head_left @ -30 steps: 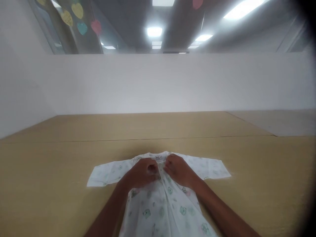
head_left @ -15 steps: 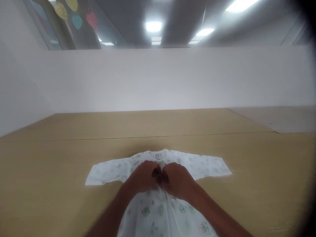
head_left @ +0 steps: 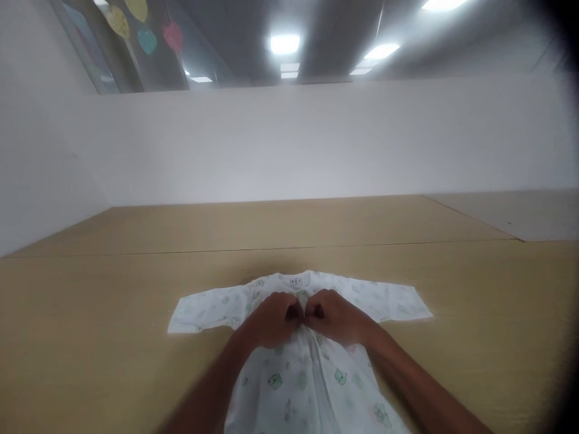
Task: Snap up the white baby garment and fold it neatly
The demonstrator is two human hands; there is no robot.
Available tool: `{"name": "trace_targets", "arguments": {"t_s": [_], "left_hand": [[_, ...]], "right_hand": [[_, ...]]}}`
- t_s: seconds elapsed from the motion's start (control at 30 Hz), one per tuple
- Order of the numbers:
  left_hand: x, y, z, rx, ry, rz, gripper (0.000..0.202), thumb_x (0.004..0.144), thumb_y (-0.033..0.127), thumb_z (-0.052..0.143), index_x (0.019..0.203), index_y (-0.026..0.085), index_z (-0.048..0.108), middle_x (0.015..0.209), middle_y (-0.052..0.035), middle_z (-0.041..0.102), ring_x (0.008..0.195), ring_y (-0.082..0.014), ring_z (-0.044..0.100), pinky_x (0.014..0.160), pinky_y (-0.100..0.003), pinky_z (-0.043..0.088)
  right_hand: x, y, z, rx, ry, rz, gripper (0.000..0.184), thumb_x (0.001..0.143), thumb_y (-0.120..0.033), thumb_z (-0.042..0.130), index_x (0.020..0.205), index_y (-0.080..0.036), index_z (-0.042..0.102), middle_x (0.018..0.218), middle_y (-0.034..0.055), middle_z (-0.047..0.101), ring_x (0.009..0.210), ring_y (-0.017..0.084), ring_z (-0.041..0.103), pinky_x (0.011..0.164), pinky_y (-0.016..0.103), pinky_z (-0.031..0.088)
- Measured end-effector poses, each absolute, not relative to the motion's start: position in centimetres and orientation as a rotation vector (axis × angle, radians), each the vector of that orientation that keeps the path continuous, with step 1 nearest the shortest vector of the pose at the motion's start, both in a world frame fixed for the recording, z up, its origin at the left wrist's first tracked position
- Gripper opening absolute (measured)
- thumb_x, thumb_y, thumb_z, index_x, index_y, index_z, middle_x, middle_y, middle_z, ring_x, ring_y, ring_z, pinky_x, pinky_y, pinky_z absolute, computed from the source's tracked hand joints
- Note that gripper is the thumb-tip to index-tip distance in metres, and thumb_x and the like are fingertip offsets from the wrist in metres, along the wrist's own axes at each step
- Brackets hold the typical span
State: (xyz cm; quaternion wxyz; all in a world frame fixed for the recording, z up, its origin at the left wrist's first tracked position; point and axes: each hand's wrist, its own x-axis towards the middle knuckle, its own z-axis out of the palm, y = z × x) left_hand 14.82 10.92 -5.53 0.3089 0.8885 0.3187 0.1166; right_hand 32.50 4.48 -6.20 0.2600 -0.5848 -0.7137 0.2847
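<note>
A small white long-sleeved shirt (head_left: 280,386) with a pale green animal print lies face up, both sleeves spread out sideways and its collar away from me. A printed label shows inside the neckline. Over the upper chest, my left hand (head_left: 275,319) pinches the cloth at the front opening. My right hand (head_left: 337,316) pinches the opposite front edge, its fingertips meeting or nearly meeting those of the left. Below the hands the front opening runs down with a narrow gap. Any fastener between the fingertips is too small to make out.
The shirt lies on a wood-coloured table (head_left: 113,361) with a seam running across it. A white partition wall (head_left: 316,138) rises behind. Heart and balloon-shaped paper decorations (head_left: 147,41) hang at the upper left.
My hands have drawn slightly apart at the knuckles, still pinching the cloth. The gap in the shirt front below them looks wider. The whole view has shifted a little.
</note>
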Motion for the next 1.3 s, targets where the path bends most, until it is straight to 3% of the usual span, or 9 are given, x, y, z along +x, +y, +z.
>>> {"name": "trace_targets", "arguments": {"t_s": [0.27, 0.4, 0.67, 0.77, 0.9, 1.03, 1.13, 1.3], "left_hand": [[14.6, 11.1, -5.0, 2.300, 0.880, 0.249, 0.007, 0.082, 0.012, 0.055, 0.081, 0.015, 0.061, 0.075, 0.0037, 0.057, 0.067, -0.0147, 0.051, 0.056, -0.023, 0.036], [14.7, 11.1, -5.0, 2.247, 0.885, 0.294, 0.011, 0.081, 0.007, 0.053, 0.078, 0.014, 0.060, 0.071, 0.0038, 0.055, 0.065, -0.0133, 0.050, 0.055, -0.022, 0.034], [15.0, 11.1, -5.6, 2.140, 0.907, 0.380, 0.012, 0.075, 0.003, 0.051, 0.074, 0.012, 0.061, 0.070, 0.0022, 0.056, 0.065, -0.0126, 0.050, 0.054, -0.020, 0.033], [14.9, 11.5, -5.8, 2.105, 0.870, 0.415, 0.010, 0.080, 0.015, 0.054, 0.073, 0.012, 0.061, 0.069, 0.0004, 0.056, 0.065, -0.0147, 0.050, 0.054, -0.022, 0.032], [14.8, 11.7, -6.0, 2.036, 0.881, 0.451, 0.025, 0.082, 0.036, 0.061, 0.076, 0.012, 0.063, 0.074, -0.0028, 0.059, 0.069, -0.0179, 0.053, 0.056, -0.023, 0.034], [14.8, 11.6, -6.2, 2.034, 0.927, 0.525, 0.012, 0.074, 0.023, 0.059, 0.072, 0.011, 0.057, 0.067, -0.0013, 0.055, 0.063, -0.0149, 0.049, 0.052, -0.021, 0.031], [14.9, 11.5, -6.1, 2.051, 0.865, 0.562, 0.013, 0.076, 0.022, 0.057, 0.070, 0.012, 0.051, 0.064, 0.0005, 0.050, 0.060, -0.0124, 0.042, 0.050, -0.020, 0.028], [14.7, 11.1, -5.3, 1.903, 0.711, 0.530, 0.018, 0.080, 0.023, 0.057, 0.094, 0.015, 0.049, 0.070, 0.0022, 0.053, 0.062, -0.0129, 0.043, 0.054, -0.021, 0.031]], "right_hand": [[33.7, 5.3, -6.3, -1.383, -1.899, 0.940, 0.018, 0.078, -0.023, 0.047, 0.070, -0.012, 0.060, 0.065, -0.0004, 0.054, 0.061, 0.008, 0.044, 0.053, 0.021, 0.032], [33.8, 5.5, -6.3, -1.366, -1.786, 1.042, 0.017, 0.074, -0.023, 0.052, 0.076, -0.012, 0.065, 0.074, 0.0016, 0.061, 0.067, 0.011, 0.052, 0.056, 0.020, 0.037], [32.8, 5.0, -6.5, -1.436, -1.794, 0.865, 0.016, 0.068, -0.020, 0.052, 0.071, -0.015, 0.066, 0.070, -0.0012, 0.062, 0.064, 0.010, 0.054, 0.055, 0.019, 0.038], [32.3, 4.9, -6.7, -1.479, -1.755, 0.750, 0.012, 0.066, -0.022, 0.052, 0.066, -0.016, 0.063, 0.065, -0.0026, 0.060, 0.061, 0.009, 0.052, 0.052, 0.019, 0.037], [31.6, 4.8, -7.0, -1.517, -1.763, 0.579, 0.008, 0.065, -0.022, 0.053, 0.063, -0.015, 0.057, 0.063, -0.0036, 0.058, 0.060, 0.008, 0.050, 0.052, 0.021, 0.036], [31.5, 4.7, -6.9, -1.509, -1.781, 0.582, 0.007, 0.066, -0.020, 0.051, 0.066, -0.015, 0.057, 0.066, -0.0030, 0.058, 0.062, 0.009, 0.049, 0.054, 0.022, 0.036], [31.9, 4.8, -6.7, -1.469, -1.711, 0.728, 0.009, 0.067, -0.017, 0.050, 0.069, -0.014, 0.058, 0.068, -0.0010, 0.057, 0.065, 0.010, 0.049, 0.056, 0.022, 0.036], [32.5, 5.6, -7.1, -1.332, -1.631, 0.919, 0.011, 0.074, -0.016, 0.045, 0.065, -0.012, 0.050, 0.082, 0.0026, 0.055, 0.073, 0.011, 0.048, 0.062, 0.023, 0.037]]}}
